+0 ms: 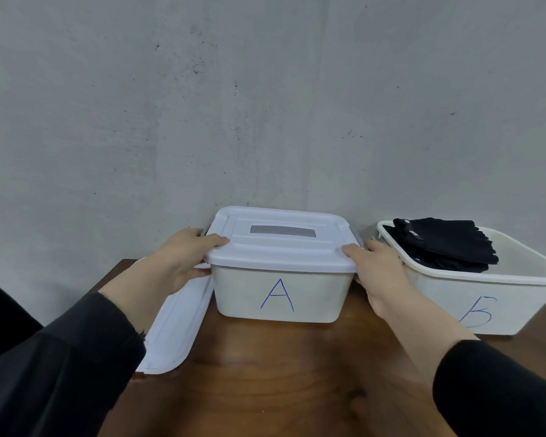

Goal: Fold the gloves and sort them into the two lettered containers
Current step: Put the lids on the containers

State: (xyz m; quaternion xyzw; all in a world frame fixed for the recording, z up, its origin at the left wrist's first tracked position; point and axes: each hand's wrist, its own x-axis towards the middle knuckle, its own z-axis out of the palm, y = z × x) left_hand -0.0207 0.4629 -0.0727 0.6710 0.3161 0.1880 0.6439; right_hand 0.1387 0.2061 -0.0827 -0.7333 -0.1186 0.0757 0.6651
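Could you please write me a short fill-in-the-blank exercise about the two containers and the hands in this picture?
1. The container with the lid on it is marked with the letter ____.
2. The folded black gloves lie in the container that has no ____.
3. Both the left hand and the right hand grip the ____ of container A.

Missing words: A; lid; lid
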